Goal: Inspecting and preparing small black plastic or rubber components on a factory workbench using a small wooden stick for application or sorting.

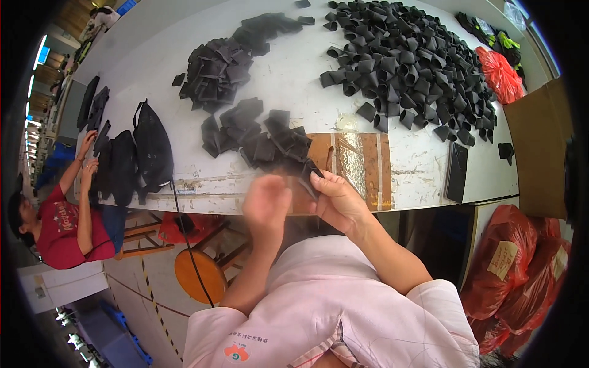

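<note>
My right hand [342, 197] is closed at the near edge of the table, pinching a small black fabric piece [311, 169] between thumb and fingers. Close beside it on the left is my left hand [267, 201], smeared by motion, so its fingers cannot be made out. Just beyond both hands lies a loose heap of black fabric pieces [245, 132]. A brown board with clear tape [375, 165] is on the table under and beyond my right hand. Further right spreads a large pile of black fabric loops [405, 67], many showing open ends.
More flat black pieces [218, 70] lie at the far left. A black bag [153, 144] and a co-worker in a red shirt [73, 230] are at left. A dark flat block [455, 172], a cardboard box [540, 147] and red plastic bags [509, 264] are right; a wooden stool [199, 274] stands below.
</note>
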